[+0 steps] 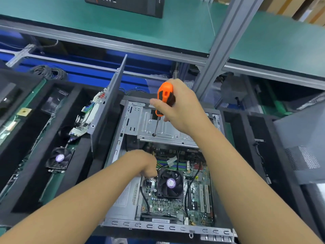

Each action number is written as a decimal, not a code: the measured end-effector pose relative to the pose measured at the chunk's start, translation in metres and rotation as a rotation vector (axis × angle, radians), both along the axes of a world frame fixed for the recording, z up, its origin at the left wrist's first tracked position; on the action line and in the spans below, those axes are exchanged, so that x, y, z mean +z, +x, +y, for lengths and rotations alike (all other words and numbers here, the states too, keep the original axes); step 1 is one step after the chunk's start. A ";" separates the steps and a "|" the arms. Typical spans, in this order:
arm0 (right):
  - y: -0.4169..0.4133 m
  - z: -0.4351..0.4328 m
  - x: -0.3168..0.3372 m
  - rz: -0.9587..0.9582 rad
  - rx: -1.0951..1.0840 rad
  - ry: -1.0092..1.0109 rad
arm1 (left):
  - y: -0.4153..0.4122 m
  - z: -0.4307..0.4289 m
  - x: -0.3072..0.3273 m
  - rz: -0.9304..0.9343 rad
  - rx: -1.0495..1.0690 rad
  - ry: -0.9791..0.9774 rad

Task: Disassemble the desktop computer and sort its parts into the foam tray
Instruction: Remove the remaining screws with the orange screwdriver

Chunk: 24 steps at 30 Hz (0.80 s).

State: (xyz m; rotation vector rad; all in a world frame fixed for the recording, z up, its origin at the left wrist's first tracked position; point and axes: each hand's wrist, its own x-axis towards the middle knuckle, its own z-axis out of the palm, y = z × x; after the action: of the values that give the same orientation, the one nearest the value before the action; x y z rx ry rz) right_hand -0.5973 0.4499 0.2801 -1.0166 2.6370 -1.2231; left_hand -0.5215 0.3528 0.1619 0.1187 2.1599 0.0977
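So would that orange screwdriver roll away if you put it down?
Probably a little: the orange screwdriver has a rounded handle and thin round shaft. Its black grip patches likely stop it slipping in the right hand. The straight metal shaft looks stiff.

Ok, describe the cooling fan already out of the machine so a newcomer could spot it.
From the open computer case in the centre, go left past the upright grey side panel to the black foam tray. The cooling fan lies there, black with a purple hub sticker; its twin sits mounted on the motherboard inside the case.
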 end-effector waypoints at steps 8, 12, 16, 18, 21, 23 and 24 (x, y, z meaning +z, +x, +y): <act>0.003 -0.002 0.000 0.013 0.019 0.020 | -0.003 -0.034 0.004 0.320 0.332 0.057; 0.001 -0.001 -0.002 0.004 0.027 -0.010 | -0.004 -0.025 -0.014 0.094 0.252 0.032; 0.001 0.001 -0.003 -0.005 0.034 -0.014 | -0.014 -0.027 -0.023 -0.003 0.265 0.089; 0.000 0.001 -0.003 -0.012 0.033 -0.025 | -0.018 -0.030 -0.023 -0.005 0.304 0.096; 0.000 0.000 -0.003 -0.002 0.023 -0.022 | -0.019 -0.034 -0.026 0.023 0.342 0.105; 0.000 0.001 -0.003 -0.006 0.016 -0.033 | -0.018 -0.035 -0.028 0.033 0.397 0.136; 0.000 0.001 -0.003 -0.010 0.014 -0.036 | -0.017 -0.035 -0.028 0.046 0.417 0.152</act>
State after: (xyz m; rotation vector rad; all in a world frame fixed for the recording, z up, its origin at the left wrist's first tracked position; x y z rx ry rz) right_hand -0.5971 0.4511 0.2769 -1.0298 2.6055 -1.2744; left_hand -0.5385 0.3182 0.1339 -0.2468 2.1928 0.5034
